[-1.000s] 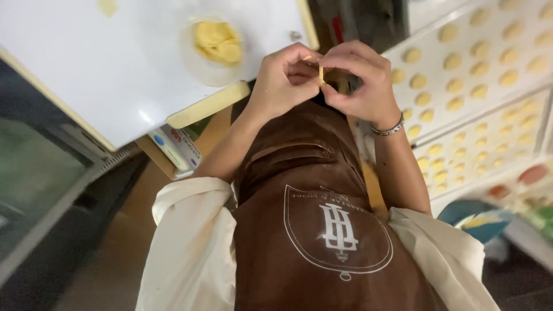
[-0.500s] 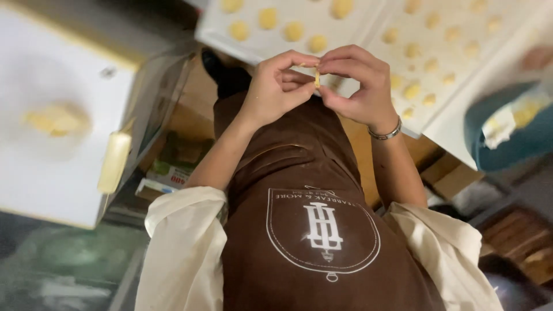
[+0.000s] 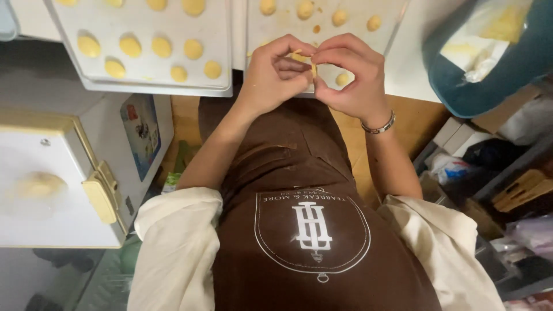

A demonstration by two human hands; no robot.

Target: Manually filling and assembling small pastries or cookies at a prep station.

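Observation:
My left hand [image 3: 275,76] and my right hand [image 3: 350,79] meet in front of my brown apron [image 3: 299,190]. Fingertips of both hands pinch one small piece of pale yellow dough [image 3: 313,67] between them. A metal bracelet [image 3: 379,125] circles my right wrist. The hands hover over the near edge of a white tray [image 3: 397,23] that carries several small dough balls [image 3: 304,9]. To its left lies a second white tray [image 3: 161,86] with rows of yellow dough balls [image 3: 130,46].
A teal bowl [image 3: 489,92] with plastic-wrapped yellow dough sits at the upper right. A white box with a yellow latch [image 3: 101,194] stands at the left. Shelves with boxes and bags [image 3: 507,184] fill the right side below the work surface.
The view has swung, so the trays now lie straight ahead and the white box has moved to the left. Both hands stay together, still pinching the dough piece.

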